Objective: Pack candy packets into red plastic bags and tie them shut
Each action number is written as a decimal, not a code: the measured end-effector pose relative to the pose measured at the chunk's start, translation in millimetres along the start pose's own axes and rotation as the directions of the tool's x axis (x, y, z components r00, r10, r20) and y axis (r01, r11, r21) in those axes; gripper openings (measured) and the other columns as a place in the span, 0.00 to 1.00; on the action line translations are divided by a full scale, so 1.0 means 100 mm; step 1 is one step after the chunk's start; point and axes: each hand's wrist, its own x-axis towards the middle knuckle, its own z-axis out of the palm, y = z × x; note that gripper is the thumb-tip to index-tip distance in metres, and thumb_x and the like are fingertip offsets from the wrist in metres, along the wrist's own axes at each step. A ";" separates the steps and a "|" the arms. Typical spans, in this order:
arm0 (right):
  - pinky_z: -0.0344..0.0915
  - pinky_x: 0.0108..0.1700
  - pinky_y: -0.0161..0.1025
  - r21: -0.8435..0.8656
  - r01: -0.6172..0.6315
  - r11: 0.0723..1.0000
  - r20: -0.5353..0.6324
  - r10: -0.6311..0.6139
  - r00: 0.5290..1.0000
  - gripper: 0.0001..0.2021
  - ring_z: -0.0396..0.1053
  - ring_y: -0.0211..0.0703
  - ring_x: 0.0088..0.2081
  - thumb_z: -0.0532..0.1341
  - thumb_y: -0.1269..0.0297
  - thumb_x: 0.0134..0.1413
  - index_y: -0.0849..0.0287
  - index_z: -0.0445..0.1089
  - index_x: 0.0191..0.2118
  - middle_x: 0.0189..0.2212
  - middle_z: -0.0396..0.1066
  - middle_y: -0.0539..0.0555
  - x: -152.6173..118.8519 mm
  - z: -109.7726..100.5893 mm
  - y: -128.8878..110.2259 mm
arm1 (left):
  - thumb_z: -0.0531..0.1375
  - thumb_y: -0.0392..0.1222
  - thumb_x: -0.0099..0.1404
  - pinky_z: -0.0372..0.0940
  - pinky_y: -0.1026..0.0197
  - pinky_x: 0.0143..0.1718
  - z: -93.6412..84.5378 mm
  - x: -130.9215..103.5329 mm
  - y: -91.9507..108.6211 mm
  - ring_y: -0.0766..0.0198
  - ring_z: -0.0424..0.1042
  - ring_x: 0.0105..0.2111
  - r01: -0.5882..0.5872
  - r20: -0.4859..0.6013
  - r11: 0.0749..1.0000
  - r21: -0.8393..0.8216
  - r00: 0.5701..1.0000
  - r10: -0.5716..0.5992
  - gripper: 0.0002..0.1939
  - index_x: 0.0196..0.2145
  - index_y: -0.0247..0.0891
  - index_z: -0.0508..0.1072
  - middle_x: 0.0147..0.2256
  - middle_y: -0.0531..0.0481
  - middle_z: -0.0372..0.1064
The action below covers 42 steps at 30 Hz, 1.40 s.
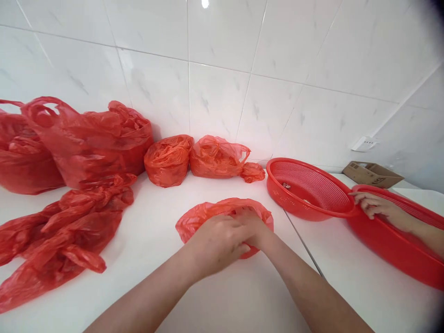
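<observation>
Left hand (217,240) and right hand (251,224): bare. Left forearm (149,289) and right forearm (305,282): bare, tapering to narrow wrists. Left knuckles: apparently rounded, though slightly blurred.

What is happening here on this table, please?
A person has the left hand and right hand together at an open red bag on the white table; what the fingers hold is hidden. Full bags stand along the wall, and crumpled bags lie at the left. At the right, another person's hand rests at the rim of a red tub, beside a red basket with a few small things inside.
</observation>
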 end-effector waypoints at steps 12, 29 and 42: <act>0.60 0.39 0.39 -0.114 0.104 0.988 0.214 -0.078 0.974 0.23 0.67 0.49 0.47 0.61 0.58 0.47 0.45 0.65 0.53 0.50 0.68 0.51 -0.19 -0.47 -0.09 | 0.59 0.28 0.48 0.50 0.43 0.53 -0.18 -0.10 -0.59 0.45 0.60 0.53 0.072 0.064 0.911 0.406 0.992 -0.107 0.17 0.35 0.45 0.72 0.47 0.44 0.67; 0.65 0.42 0.39 -0.149 0.377 0.914 0.019 -0.379 0.925 0.12 0.69 0.41 0.41 0.52 0.66 0.58 0.51 0.70 0.43 0.39 0.72 0.50 -0.40 -0.43 -0.38 | 0.53 0.32 0.62 0.61 0.53 0.45 -0.11 -0.35 -0.66 0.56 0.68 0.44 -0.087 -0.145 0.883 0.461 0.975 0.172 0.12 0.40 0.43 0.72 0.43 0.47 0.71; 0.49 0.56 0.58 -0.609 -0.177 0.773 -0.691 -0.408 0.596 0.14 0.56 0.57 0.56 0.56 0.64 0.53 0.60 0.71 0.44 0.52 0.64 0.62 0.07 -0.89 0.69 | 0.60 0.51 0.58 0.59 0.46 0.54 -0.20 -0.42 -0.82 0.52 0.56 0.58 0.360 -0.463 0.932 0.043 0.834 -0.301 0.32 0.58 0.50 0.55 0.58 0.45 0.51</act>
